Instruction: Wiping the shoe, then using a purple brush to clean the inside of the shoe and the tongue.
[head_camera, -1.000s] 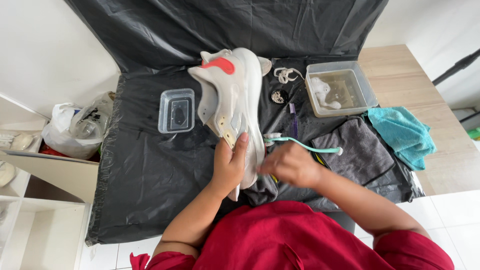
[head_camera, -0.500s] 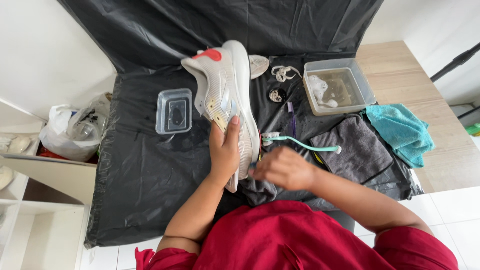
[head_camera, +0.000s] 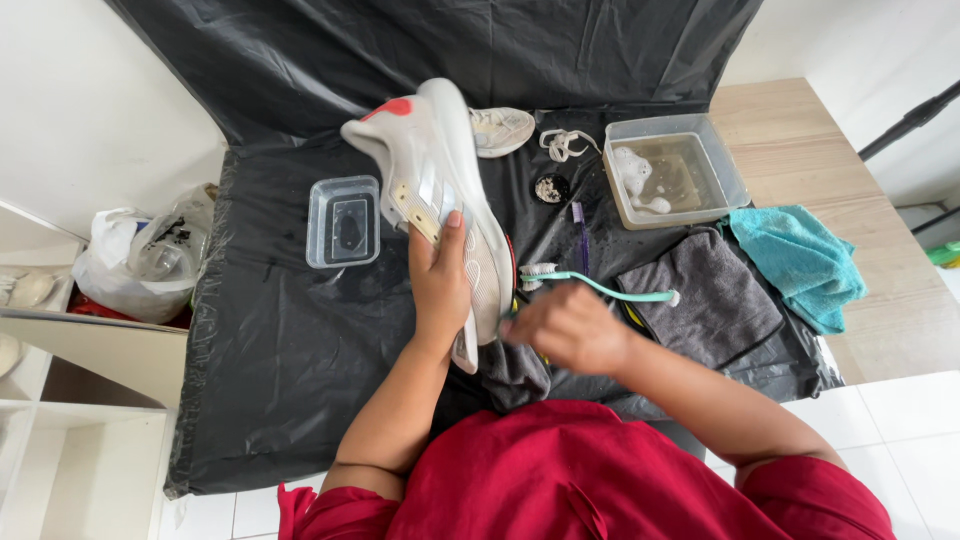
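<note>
My left hand (head_camera: 440, 280) grips a white sneaker (head_camera: 440, 170) with a red heel patch, holding it up over the black plastic sheet (head_camera: 270, 380) with its toe end low near my body. My right hand (head_camera: 565, 328) is closed on a teal toothbrush (head_camera: 600, 285) whose bristle head lies against the shoe's side. Under my right hand a dark grey cloth (head_camera: 515, 375) hangs by my lap.
A small clear tub (head_camera: 343, 220) sits left of the shoe. A second white sneaker (head_camera: 503, 128), white laces (head_camera: 563, 143), a purple brush (head_camera: 579, 228) and a tub of soapy water (head_camera: 675, 170) lie behind. Grey towel (head_camera: 705, 295) and teal towel (head_camera: 800, 260) at right; plastic bag (head_camera: 140, 255) at left.
The left hand has tilted the sneaker up and shifted its grip higher along the side. The right hand with the toothbrush has stayed against the shoe, moving slightly.
</note>
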